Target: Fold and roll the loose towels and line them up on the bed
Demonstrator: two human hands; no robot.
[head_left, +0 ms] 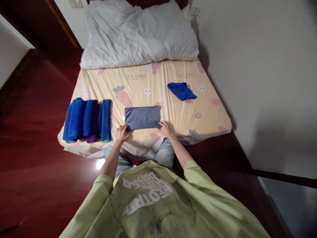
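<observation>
A grey-blue towel [142,116] lies as a flat rectangle near the front edge of the bed, with a narrow folded or rolled band along its near side. My left hand [122,133] is closed on its near left corner, fingers curled over the cloth. At the near right corner, my right hand [164,128] pinches the same band between thumb and fingers. To the left stands a row of several rolled towels [76,119], mostly blue, with a purple rolled towel [93,120] among them. A crumpled blue cloth [182,91] rests farther back on the right.
The bed [138,86] has a yellow sheet printed with carrots and rabbits. A large pale pillow or quilt [141,36] covers its head end. A white wall [260,66] runs along the right, and dark red floor [32,138] extends on the left.
</observation>
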